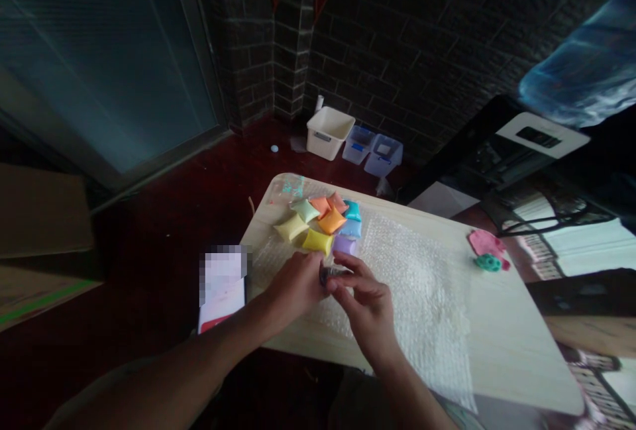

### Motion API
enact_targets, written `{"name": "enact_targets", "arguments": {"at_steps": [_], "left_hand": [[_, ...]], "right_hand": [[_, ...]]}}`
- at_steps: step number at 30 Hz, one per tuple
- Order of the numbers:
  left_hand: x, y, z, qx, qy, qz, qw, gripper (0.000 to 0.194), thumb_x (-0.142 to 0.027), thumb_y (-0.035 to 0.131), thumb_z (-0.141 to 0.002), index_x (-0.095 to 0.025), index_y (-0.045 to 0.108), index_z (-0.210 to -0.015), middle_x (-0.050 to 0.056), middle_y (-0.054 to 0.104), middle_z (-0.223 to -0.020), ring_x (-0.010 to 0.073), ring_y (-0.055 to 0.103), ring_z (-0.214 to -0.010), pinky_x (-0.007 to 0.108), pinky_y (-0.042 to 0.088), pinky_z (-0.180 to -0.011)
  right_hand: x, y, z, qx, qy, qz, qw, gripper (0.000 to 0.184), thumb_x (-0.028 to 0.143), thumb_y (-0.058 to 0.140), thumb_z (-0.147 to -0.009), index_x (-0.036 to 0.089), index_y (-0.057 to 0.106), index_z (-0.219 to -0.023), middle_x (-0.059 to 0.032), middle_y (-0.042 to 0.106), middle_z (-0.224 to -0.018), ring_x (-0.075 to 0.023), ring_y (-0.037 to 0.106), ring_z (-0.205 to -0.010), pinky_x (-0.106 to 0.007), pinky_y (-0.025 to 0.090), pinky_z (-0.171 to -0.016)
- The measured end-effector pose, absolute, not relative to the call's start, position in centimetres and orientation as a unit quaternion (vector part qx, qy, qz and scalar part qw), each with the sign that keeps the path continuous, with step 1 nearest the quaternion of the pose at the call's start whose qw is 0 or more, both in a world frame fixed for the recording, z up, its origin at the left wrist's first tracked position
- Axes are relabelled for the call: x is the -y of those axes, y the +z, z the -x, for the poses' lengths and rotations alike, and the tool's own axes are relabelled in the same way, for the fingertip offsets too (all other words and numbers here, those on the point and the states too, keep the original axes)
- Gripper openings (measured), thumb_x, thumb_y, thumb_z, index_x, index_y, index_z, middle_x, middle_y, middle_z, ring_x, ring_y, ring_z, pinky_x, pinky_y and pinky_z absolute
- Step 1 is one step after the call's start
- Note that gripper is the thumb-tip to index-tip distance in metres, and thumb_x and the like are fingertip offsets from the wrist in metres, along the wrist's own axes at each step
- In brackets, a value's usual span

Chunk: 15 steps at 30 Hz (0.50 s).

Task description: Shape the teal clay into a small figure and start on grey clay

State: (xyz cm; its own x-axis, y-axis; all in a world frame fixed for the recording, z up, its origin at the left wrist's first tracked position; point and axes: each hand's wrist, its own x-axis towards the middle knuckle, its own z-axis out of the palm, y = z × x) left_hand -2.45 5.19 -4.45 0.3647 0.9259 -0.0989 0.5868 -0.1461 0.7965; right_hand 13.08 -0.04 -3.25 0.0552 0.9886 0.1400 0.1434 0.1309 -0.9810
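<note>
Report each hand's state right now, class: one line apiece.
Left hand: curled beside the small dark item; whether it grips anything cannot be told.
Right hand: closed, fingertips pinching the small dark item.

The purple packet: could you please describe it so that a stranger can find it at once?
On the pale table, look for the cluster of puffy coloured packets. The purple packet is at its near edge, just beyond the right hand, beside the bright yellow packet. It is the only purple one.
</note>
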Motion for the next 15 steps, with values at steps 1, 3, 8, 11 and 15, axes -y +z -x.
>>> {"name": "enact_targets", "arguments": {"at_steps": [1,3,8,11,15], "left_hand": [[-5.3,-4.5,2.5,-0.522,0.217,-0.725,0.394,0.012,-0.018,0.068,-0.070,-0.021,0.057,-0.073,0.001,0.065,-0.065,0.0169,0.058,-0.057,0.029,0.027,-0.052],[-5.6,-4.4,2.6,-0.526,0.221,-0.721,0.393,0.014,-0.016,0.069,-0.067,-0.021,0.057,-0.073,0.001,0.066,-0.067,0.0174,0.060,-0.060,0.029,0.029,-0.053],[-6.3,-3.8,3.1,-0.532,0.236,-0.717,0.383,0.018,-0.025,0.073,-0.070,-0.021,0.056,-0.074,0.001,0.066,-0.069,0.0177,0.060,-0.063,0.029,0.032,-0.055],[-6.5,-3.6,3.2,-0.516,0.247,-0.726,0.381,0.016,-0.025,0.072,-0.071,-0.021,0.057,-0.075,0.001,0.067,-0.070,0.0173,0.060,-0.063,0.029,0.033,-0.056],[-6.4,-3.7,3.1,-0.502,0.242,-0.737,0.382,0.017,-0.024,0.075,-0.070,-0.019,0.061,-0.080,0.002,0.070,-0.075,0.0179,0.062,-0.067,0.028,0.034,-0.058]], "right_hand": [[-0.1,-3.1,-13.3,0.544,0.408,0.517,0.520,0.012,0.037,0.079,-0.091,0.027,0.083,-0.085,-0.0095,0.073,-0.123,-0.0298,0.068,-0.117,-0.052,0.052,-0.104],[-0.4,-2.7,-14.0,0.523,0.386,0.527,0.548,0.016,0.038,0.073,-0.095,0.026,0.079,-0.086,-0.0087,0.074,-0.114,-0.0272,0.068,-0.110,-0.047,0.054,-0.098],[-0.9,-2.2,-15.6,0.534,0.393,0.533,0.526,0.015,0.035,0.073,-0.095,0.024,0.078,-0.086,-0.0078,0.073,-0.109,-0.0236,0.068,-0.102,-0.035,0.054,-0.084],[-1.0,-2.5,-15.9,0.542,0.422,0.523,0.504,0.015,0.037,0.073,-0.094,0.025,0.080,-0.090,-0.0087,0.073,-0.110,-0.0242,0.069,-0.104,-0.035,0.056,-0.082],[-1.3,-3.2,-16.2,0.545,0.447,0.523,0.479,0.017,0.039,0.075,-0.092,0.024,0.082,-0.092,-0.0084,0.076,-0.103,-0.0235,0.072,-0.096,-0.034,0.058,-0.078]]}}
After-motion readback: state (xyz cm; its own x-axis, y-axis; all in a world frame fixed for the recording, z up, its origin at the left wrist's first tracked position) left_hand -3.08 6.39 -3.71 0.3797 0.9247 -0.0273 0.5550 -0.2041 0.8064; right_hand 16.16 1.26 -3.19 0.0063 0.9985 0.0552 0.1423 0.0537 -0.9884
